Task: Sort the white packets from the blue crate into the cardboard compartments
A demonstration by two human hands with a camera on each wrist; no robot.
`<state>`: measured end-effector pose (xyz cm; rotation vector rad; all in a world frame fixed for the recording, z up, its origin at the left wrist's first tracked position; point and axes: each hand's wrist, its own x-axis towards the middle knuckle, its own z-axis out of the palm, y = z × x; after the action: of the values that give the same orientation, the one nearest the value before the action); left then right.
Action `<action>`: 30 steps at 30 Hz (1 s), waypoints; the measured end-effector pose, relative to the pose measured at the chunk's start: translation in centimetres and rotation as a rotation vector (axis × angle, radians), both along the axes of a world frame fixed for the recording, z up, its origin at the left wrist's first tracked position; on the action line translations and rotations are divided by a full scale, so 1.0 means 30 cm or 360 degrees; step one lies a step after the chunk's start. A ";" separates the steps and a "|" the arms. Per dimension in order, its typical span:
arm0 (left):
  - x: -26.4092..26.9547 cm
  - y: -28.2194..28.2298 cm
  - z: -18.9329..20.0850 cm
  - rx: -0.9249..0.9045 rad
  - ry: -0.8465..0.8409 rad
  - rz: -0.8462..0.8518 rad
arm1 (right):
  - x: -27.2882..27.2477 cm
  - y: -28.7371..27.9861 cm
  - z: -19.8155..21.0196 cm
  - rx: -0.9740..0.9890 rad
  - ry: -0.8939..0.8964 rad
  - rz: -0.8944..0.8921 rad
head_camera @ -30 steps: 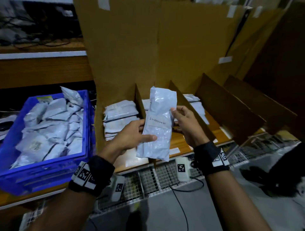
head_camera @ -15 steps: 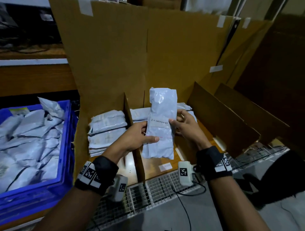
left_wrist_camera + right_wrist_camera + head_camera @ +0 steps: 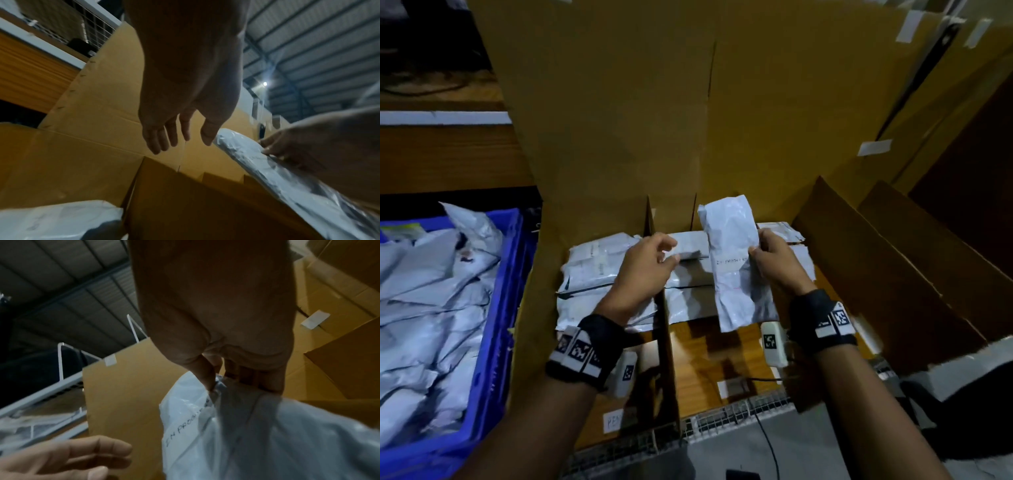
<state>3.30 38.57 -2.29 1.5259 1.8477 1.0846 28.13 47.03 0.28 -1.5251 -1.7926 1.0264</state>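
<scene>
Right hand (image 3: pixel 774 263) pinching white packet (image 3: pixel 736 260) by its right edge, thumb on front, other fingers behind; packet upright, tilted a bit, handwritten label strip across its middle, text too blurred to read fully. Held above 2nd cardboard compartment from left, over the flat packets lying in there (image 3: pixel 691 274). Same grip in right wrist view: thumb (image 3: pixel 207 379) pressed onto crinkled plastic, packet (image 3: pixel 267 426) hanging below the palm.

Left hand (image 3: pixel 647 270) free, holding nothing; fingers loosely bent, thumb and forefinger near each other but w/ a gap. Sits just left of the packet, over the divider (image 3: pixel 664 342) btwn 1st and 2nd compartments. Left wrist view confirms: fingers (image 3: pixel 164 138) relaxed and spread, packet (image 3: pixel 257 159) just beside thumb, contact cannot be told.

1st compartment: stack of white packets (image 3: pixel 592 274). Blue crate (image 3: pixel 496 308) at far left, on the bench, full of loose white packets (image 3: pixel 424 291). Tall cardboard back wall (image 3: pixel 654 120) behind the compartments, more dividers (image 3: pixel 876 267) to the right. Wrist bands w/ square black-and-white markers on both forearms (image 3: pixel 582 349).
</scene>
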 end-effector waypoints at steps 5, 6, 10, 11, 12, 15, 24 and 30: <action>-0.008 0.090 -0.129 -0.0220 0.0455 -0.0008 | -0.069 0.167 -0.102 -0.0018 -0.0431 0.0174; -0.006 0.104 -0.152 -0.0275 0.0461 -0.0002 | -0.089 0.198 -0.123 -0.0042 -0.0515 0.0229; 0.006 0.120 -0.206 -0.0405 0.0472 0.0038 | -0.189 0.319 -0.212 -0.0136 -0.0766 0.0498; 0.005 0.120 -0.221 -0.0425 0.0479 0.0038 | -0.218 0.351 -0.243 -0.0137 -0.0851 0.0583; 0.001 0.120 -0.236 -0.0433 0.0482 0.0043 | -0.247 0.380 -0.270 -0.0135 -0.0940 0.0665; 0.001 0.111 -0.247 -0.0437 0.0486 0.0096 | -0.316 0.448 -0.351 -0.0120 -0.1162 0.0892; 0.044 0.106 -0.216 -0.0451 0.0563 0.0116 | -0.343 0.490 -0.536 0.0370 -0.1419 0.0990; 0.057 0.099 -0.203 -0.0460 0.0570 0.0137 | -0.284 0.342 -0.653 0.0458 -0.1152 0.0786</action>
<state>5.03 41.54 -8.39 1.5506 2.2136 0.5682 19.61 57.28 -19.30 -1.3922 -2.7754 0.3717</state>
